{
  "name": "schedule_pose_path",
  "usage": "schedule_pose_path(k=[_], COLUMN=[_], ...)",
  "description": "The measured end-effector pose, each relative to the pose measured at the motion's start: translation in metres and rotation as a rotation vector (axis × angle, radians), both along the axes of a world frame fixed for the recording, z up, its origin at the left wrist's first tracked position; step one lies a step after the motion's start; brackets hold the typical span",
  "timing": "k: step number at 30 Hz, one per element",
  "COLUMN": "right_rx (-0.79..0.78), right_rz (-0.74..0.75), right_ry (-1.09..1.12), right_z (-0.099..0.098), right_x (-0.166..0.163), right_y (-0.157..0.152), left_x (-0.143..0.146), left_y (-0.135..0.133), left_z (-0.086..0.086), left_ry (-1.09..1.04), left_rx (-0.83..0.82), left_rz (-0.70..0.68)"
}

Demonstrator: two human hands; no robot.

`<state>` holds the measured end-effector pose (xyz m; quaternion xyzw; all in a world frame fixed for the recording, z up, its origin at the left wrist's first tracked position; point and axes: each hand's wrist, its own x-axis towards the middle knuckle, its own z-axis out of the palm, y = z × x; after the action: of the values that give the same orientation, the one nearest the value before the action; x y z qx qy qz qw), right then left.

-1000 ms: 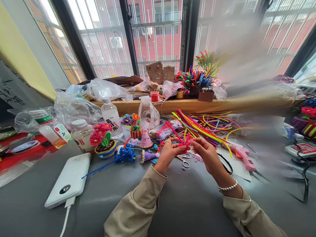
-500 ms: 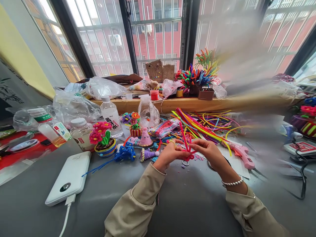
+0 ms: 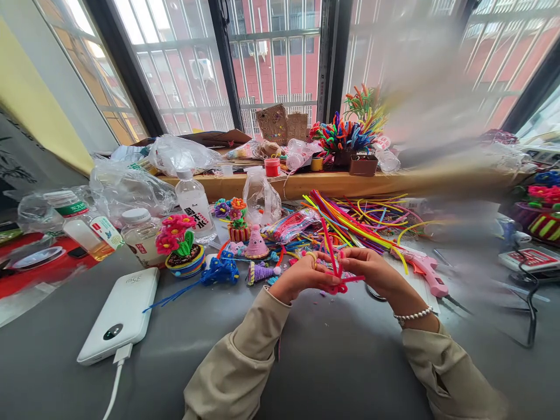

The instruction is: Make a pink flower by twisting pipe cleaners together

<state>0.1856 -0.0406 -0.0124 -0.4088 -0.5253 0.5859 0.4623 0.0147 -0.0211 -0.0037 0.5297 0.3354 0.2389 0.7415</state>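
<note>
Between my two hands is a bent pink pipe cleaner (image 3: 329,245), one end sticking up and another pointing right, with small loops at the bottom. My left hand (image 3: 306,274) is closed, its fingers pinching the looped part. From the right, my right hand (image 3: 365,267) grips the same pipe cleaner with thumb and fingers near the upright piece. Beyond the hands lies a bundle of coloured pipe cleaners (image 3: 350,219). A pink hot glue gun (image 3: 426,271) rests right of my right hand. Left of my left hand are a purple striped cone (image 3: 259,273) and a pink cone figure (image 3: 256,244).
A white power bank (image 3: 125,309) with a cable lies at the left. Behind it stand a pot of pink flowers (image 3: 185,256), a jar (image 3: 142,236) and a water bottle (image 3: 195,204). A wooden ledge (image 3: 210,188) crosses the back. The far right is blurred.
One end of the pink pipe cleaner now points out to the right below my right fingers. The hands stay in nearly the same place; the view has shifted slightly.
</note>
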Motion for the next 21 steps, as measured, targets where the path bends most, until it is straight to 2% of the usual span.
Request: schedule_pose_path(k=[3,10,17,19,21], right_rx=[0.0,0.072,0.041,0.053,0.087], right_rz=[0.021,-0.073,-0.304,-0.312,-0.258], right_ry=[0.041,0.103,0.148,0.131,0.102], right_z=[0.0,-0.004,-0.009,-0.009,-0.007], right_x=[-0.002,-0.013,-0.011,-0.009,-0.009], right_y=[0.0,0.001,0.007,0.007,0.005], left_x=[0.0,0.0,0.003,0.003,0.003], left_y=[-0.002,-0.001,0.003,0.004,0.004], left_z=[0.002,0.001,-0.001,0.0,0.0], left_ry=[-0.002,-0.015,-0.136,-0.173,-0.207], left_rx=[-0.004,0.01,-0.006,-0.019,-0.036], left_rz=[-0.034,-0.03,0.272,0.34,0.372])
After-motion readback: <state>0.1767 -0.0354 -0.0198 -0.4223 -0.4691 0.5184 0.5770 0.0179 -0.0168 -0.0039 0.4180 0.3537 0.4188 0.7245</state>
